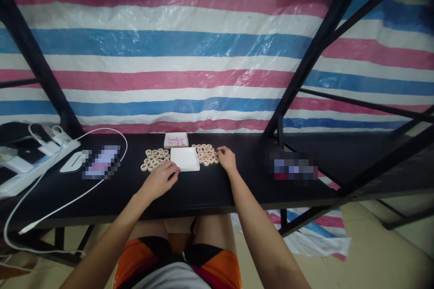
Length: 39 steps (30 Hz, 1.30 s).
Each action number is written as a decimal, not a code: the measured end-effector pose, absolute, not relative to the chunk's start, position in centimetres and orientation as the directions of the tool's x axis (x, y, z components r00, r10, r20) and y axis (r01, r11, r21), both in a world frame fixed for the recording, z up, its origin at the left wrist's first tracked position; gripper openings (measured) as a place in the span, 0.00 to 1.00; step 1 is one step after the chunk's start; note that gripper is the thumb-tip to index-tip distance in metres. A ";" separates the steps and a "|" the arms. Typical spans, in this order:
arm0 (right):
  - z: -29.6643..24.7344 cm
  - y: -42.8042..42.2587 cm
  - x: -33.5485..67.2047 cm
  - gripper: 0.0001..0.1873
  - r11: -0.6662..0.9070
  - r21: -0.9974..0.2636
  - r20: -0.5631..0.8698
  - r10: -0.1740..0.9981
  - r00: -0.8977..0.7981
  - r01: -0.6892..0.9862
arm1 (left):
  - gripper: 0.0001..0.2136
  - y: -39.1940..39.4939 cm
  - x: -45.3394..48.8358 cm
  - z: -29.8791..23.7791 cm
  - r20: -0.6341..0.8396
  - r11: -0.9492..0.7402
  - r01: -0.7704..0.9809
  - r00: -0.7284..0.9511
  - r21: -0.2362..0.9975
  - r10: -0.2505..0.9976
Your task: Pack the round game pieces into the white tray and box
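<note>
A shallow white box (185,159) lies on the black table between two groups of round Chinese chess pieces. Dark-marked pieces (154,159) are on its left and red-marked pieces (206,153) on its right. My left hand (162,178) is closed at the box's near left corner, fingertips on its edge, covering part of the dark-marked group. My right hand (227,159) has its fingers bent at the right edge of the red-marked group. Whatever lies between those fingers is hidden.
Behind the white box stands a small box (176,140) with pink print. A blurred phone (102,161), a white cable (68,205) and a power strip (40,167) are at the left. To the right is a blurred object (294,167), near the black frame (298,76).
</note>
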State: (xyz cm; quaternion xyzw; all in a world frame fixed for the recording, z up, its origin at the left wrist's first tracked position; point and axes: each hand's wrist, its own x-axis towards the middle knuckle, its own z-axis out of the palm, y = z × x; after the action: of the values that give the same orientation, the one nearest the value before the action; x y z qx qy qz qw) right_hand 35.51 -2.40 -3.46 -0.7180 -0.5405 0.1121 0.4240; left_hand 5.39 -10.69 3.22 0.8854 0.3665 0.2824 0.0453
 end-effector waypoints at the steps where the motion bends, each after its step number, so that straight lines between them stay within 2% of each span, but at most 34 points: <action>1: -3.4 -2.4 35.5 0.14 -0.057 -0.728 0.296 0.872 0.389 0.683 | 0.11 -11.2 5.2 2.7 0.468 -0.713 0.631 0.553 0.305 0.690; 5: -3.2 -2.4 35.4 0.14 -0.066 -0.730 0.286 0.875 0.391 0.680 | 0.11 -11.5 4.8 1.1 0.465 -0.648 0.656 0.467 0.388 0.752; 9: -2.8 -2.9 35.2 0.13 -0.089 -0.708 0.283 0.873 0.398 0.700 | 0.10 -11.8 4.4 0.5 0.355 -0.585 0.681 0.467 0.440 0.810; 12: -2.7 -5.1 34.9 0.14 -0.165 -0.649 0.298 0.843 0.448 0.742 | 0.09 -12.2 4.2 0.4 0.276 -0.551 0.713 0.476 0.435 0.835; 15: -2.9 -8.9 34.0 0.15 -0.226 -0.560 0.370 0.793 0.485 0.797 | 0.09 -12.2 4.2 0.4 0.256 -0.535 0.736 0.470 0.415 0.845; 18: -3.1 -12.8 32.2 0.14 -0.217 -0.436 0.426 0.805 0.412 0.873 | 0.09 -12.1 4.3 0.5 0.249 -0.526 0.744 0.464 0.411 0.850; 22: -3.0 -15.5 29.7 0.10 -0.080 -0.280 0.460 0.863 0.207 0.957 | 0.09 -11.9 4.3 0.3 0.251 -0.529 0.737 0.465 0.422 0.849; 27: -2.5 -16.0 28.9 0.08 -0.035 -0.233 0.466 0.873 0.143 0.972 | 0.09 -11.8 4.2 0.3 0.244 -0.521 0.729 0.461 0.444 0.853; 30: -2.4 -16.5 28.3 0.08 0.034 -0.231 0.443 0.893 0.074 0.972 | 0.10 -12.0 4.3 0.3 0.236 -0.520 0.749 0.464 0.410 0.854; 34: -2.4 -17.7 26.4 0.10 0.164 -0.208 0.431 0.900 -0.060 0.964 | 0.10 -12.6 4.5 0.3 0.256 -0.538 0.791 0.478 0.292 0.840; 39: -2.7 -18.8 25.2 0.10 0.153 -0.227 0.423 0.905 -0.045 0.962 | 0.08 -13.1 4.7 0.5 0.233 -0.559 0.803 0.515 0.207 0.825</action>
State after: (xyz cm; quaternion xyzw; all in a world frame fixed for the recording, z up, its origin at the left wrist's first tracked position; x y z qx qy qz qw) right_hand 25.15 -18.80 -2.66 -0.6480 -0.7203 -0.0587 0.2405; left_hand 4.70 -13.06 0.54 0.8696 0.4679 0.1536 0.0365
